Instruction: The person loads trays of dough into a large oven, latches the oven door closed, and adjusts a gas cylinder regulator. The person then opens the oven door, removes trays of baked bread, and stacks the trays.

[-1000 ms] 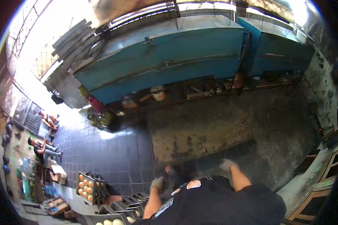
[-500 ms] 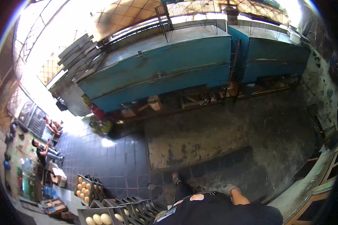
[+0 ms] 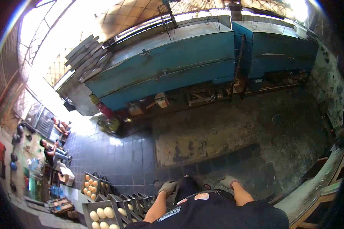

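My left hand (image 3: 168, 187), in a light work glove, hangs low beside my dark clothing, its fingers loosely bent and nothing visible in them. On the other side, my right hand (image 3: 229, 181) wears a similar glove; its fingers are slightly apart and it holds nothing that I can see. Nearest to my left hand stands a row of dark trays (image 3: 122, 200), tilted and closely packed. Round pale buns (image 3: 105, 212), baked or raw I cannot tell, sit in the front one. Behind it, another tray holds more round buns (image 3: 90, 187), which look more orange.
Long blue metal cabinets (image 3: 172, 63) line the far side, with a white bucket (image 3: 161, 100) beneath. Grey slabs (image 3: 82, 53) are stacked at their left end. A gas cylinder (image 3: 110, 125) stands on the tiled floor (image 3: 126, 160). Two people (image 3: 51, 152) sit at left.
My left hand has come into clear view beside the trays. My right hand has swung slightly forward. The surroundings have shifted a little to the right in the view.
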Demonstrator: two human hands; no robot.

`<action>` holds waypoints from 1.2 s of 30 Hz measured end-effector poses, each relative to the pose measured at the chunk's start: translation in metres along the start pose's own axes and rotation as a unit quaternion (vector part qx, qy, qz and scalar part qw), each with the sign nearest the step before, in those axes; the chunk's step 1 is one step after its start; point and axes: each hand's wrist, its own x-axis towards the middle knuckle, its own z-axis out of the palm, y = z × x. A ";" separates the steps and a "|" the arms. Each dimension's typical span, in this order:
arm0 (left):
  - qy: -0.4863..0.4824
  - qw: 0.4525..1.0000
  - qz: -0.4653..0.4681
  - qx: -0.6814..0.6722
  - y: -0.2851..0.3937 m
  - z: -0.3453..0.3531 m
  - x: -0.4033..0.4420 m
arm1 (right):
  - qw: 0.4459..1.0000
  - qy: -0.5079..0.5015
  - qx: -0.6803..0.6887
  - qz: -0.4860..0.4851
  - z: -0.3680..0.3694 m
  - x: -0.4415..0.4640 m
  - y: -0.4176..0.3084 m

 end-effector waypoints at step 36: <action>-0.094 0.988 0.016 0.117 -0.180 0.010 -0.010 | 0.982 0.181 -0.017 0.055 0.011 -0.001 -0.016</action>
